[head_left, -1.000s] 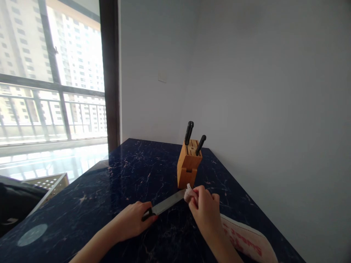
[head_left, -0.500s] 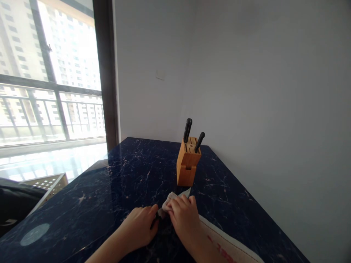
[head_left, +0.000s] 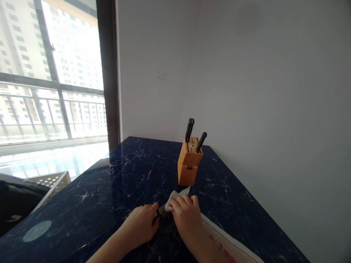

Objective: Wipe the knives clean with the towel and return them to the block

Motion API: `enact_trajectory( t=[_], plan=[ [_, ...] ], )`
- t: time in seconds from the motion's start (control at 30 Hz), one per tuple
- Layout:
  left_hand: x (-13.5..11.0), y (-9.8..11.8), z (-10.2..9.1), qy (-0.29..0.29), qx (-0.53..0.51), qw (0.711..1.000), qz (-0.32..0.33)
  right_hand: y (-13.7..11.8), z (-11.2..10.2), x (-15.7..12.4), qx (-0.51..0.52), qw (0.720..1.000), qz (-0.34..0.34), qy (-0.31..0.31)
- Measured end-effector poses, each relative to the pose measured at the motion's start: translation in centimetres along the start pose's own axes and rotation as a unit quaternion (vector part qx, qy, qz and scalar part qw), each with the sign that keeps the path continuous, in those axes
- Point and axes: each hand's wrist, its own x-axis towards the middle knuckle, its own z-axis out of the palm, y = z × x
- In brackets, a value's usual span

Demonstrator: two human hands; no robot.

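My left hand (head_left: 142, 223) is closed around the dark handle of a knife (head_left: 162, 210), low in the middle of the view. The blade points up and to the right. My right hand (head_left: 187, 218) pinches a whitish cloth (head_left: 172, 199) folded over the blade, and the blade's tip shows just beyond the fingers. More of the cloth, with red marks and a stitched edge, trails under my right forearm toward the lower right. Just past the blade tip stands a wooden knife block (head_left: 189, 170) with two black-handled knives upright in its slots.
A dark blue marbled table (head_left: 137, 175) spreads under everything. A pale round patch (head_left: 37, 231) lies at its left. Beyond the left edge are a perforated light crate (head_left: 53, 182) and a dark item (head_left: 19, 197). Walls stand behind and to the right; a window is at left.
The cloth and my right hand have shifted slightly along the blade toward its tip, showing a bit more blade near the handle. The whole view has moved a little.
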Motion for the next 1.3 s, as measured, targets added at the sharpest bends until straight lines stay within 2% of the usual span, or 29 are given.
enact_trajectory(
  t=[0.13,0.23,0.33,0.4,0.63,0.73,0.8,0.97,1.17,1.3],
  plan=[
    [0.1,-0.2,-0.2,0.004,-0.020,0.999,-0.036,2.8,-0.1,0.0,-0.046,0.997,0.053,0.011],
    [0.1,-0.2,-0.2,-0.002,-0.020,0.999,-0.042,4.4,-0.8,0.0,-0.078,0.991,0.099,0.054],
    [0.1,0.0,-0.1,-0.008,-0.001,1.000,-0.028,4.9,-1.5,0.1,-0.094,0.982,0.131,0.103],
    [0.1,0.1,0.1,-0.006,0.012,1.000,-0.017,4.5,-1.6,0.3,-0.076,0.983,0.123,0.111],
    [0.2,0.3,0.6,0.003,0.015,1.000,-0.007,0.2,1.1,-0.1,0.045,0.998,0.039,0.023],
    [0.1,0.2,0.6,-0.002,0.004,1.000,-0.001,-0.9,1.4,-0.2,0.073,0.997,0.003,0.006],
    [0.1,0.1,0.5,-0.002,0.005,1.000,0.003,-0.8,1.1,-0.1,0.070,0.998,0.000,0.004],
    [0.1,0.3,0.1,0.002,0.018,1.000,0.008,0.1,0.4,0.1,0.069,0.996,0.050,0.011],
    [0.1,0.2,-0.1,0.000,0.025,0.999,0.020,-0.6,0.7,-0.4,0.121,0.993,-0.015,-0.009],
    [0.0,0.2,0.1,0.004,0.043,0.999,0.017,0.5,0.5,-0.6,0.078,0.997,0.016,-0.014]
  ],
)
